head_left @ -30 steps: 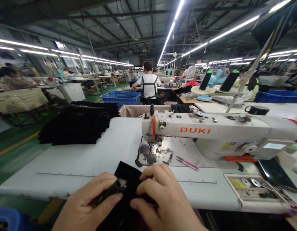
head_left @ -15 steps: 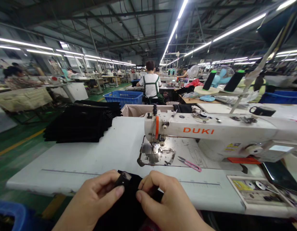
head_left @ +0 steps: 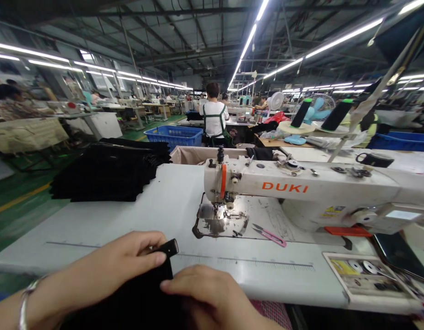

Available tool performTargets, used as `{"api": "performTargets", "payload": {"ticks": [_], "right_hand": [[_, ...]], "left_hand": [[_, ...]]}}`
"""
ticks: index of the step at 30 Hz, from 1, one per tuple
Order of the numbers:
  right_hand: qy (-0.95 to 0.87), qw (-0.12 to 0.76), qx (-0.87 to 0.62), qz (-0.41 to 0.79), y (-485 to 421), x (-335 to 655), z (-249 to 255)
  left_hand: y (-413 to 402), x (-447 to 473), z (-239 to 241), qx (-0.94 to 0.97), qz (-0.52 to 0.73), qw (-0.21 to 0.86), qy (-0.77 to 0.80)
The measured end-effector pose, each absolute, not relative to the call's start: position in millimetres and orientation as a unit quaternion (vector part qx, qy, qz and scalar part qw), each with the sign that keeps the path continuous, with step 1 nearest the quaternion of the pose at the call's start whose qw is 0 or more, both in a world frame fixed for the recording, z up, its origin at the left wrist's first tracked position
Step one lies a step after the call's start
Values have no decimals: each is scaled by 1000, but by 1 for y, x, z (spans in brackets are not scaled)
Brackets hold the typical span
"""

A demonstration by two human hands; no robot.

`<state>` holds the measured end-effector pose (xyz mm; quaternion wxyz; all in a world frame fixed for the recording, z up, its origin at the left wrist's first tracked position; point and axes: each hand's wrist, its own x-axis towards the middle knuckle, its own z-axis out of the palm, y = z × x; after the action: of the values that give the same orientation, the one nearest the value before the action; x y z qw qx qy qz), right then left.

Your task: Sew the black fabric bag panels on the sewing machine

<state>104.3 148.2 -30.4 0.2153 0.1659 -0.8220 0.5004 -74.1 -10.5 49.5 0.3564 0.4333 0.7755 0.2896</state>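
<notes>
Seemingly arranging cloth [head_left: 139,298] at seven o'clock in view, apart from the machine [head_left: 246,178] at three; pinching a tab [head_left: 169,249] with left hand [head_left: 138,252]; touching the cloth's edge with right hand [head_left: 210,291], impossible to tell if gripping; probably calling next for a steady pinch.

The single view looks out from the wearer's head, facing forward and down over the white surface [head_left: 95,224]. Nearest is the black fabric [head_left: 129,298], cut by the lower edge; the sewing machine [head_left: 315,183] stands farther, right of centre, and the roof [head_left: 194,27] fills the top.
</notes>
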Motion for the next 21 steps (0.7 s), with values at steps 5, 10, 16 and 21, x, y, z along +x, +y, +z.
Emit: {"api": "performTargets", "payload": {"ticks": [5, 10, 16, 21], "right_hand": [[-938, 273, 134, 168, 159, 80, -68], [-976, 209, 50, 48, 212, 38, -76], [-983, 169, 57, 27, 261, 31, -76], [-981, 179, 58, 56, 260, 56, -83]], "left_hand": [[44, -110, 2, 558, 136, 197, 795], [131, -135, -46, 553, 126, 45, 822], [180, -138, -75, 595, 147, -40, 789], [148, -121, -89, 657, 157, -44, 736]]}}
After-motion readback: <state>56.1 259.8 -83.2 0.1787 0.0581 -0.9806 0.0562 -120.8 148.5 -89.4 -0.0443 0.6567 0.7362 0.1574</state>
